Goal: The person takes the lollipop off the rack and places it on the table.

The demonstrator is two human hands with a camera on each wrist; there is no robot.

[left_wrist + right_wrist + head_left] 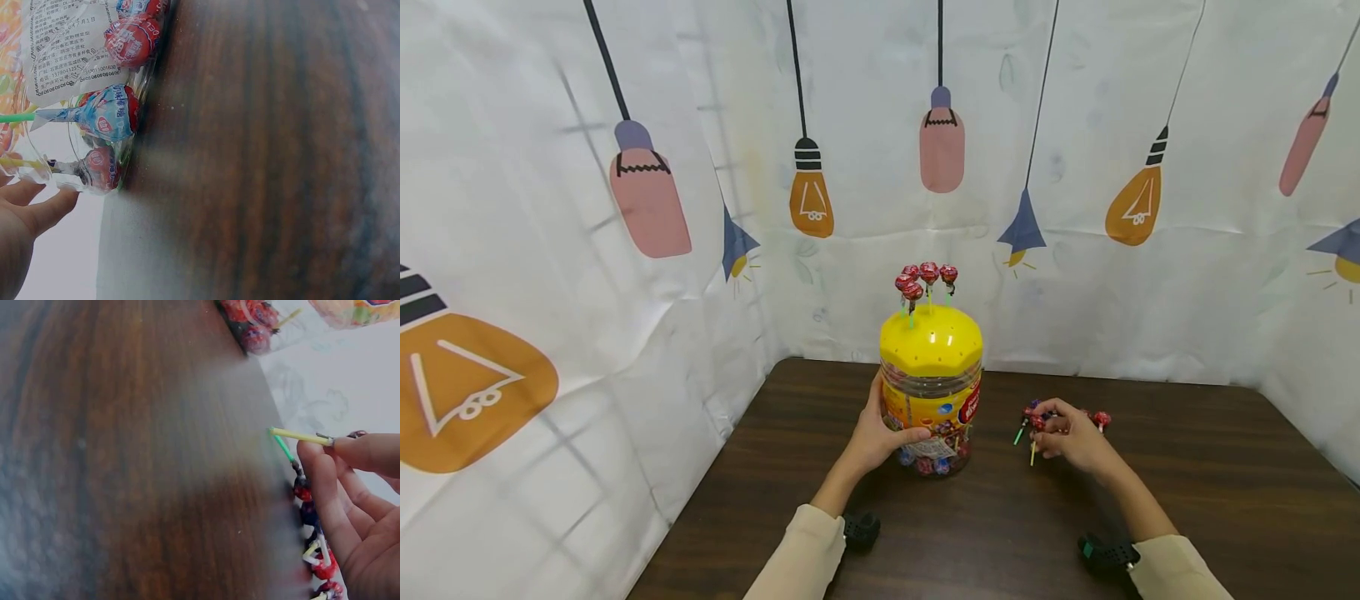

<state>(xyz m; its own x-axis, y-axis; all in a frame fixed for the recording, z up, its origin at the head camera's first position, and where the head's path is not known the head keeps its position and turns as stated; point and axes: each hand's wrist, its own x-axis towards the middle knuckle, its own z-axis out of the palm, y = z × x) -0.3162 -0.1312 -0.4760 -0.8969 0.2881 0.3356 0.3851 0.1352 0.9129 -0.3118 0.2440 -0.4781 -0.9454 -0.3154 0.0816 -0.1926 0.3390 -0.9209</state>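
A clear plastic jar of wrapped lollipops stands upright on the table, with a yellow lid on top. Several red-wrapped lollipops stick up from holes in that lid. My left hand grips the jar's left side, its thumb across the front. Inside the jar's wall, the left wrist view shows a blue-and-red wrapped lollipop. To the right of the jar, my right hand pinches a lollipop by its yellow stick between thumb and fingers. Its candy end is mostly hidden in the right wrist view.
Several loose lollipops lie on the table around and behind my right hand. The dark wooden table meets a white curtain printed with lamps at its back edge. Each wrist wears a black band.
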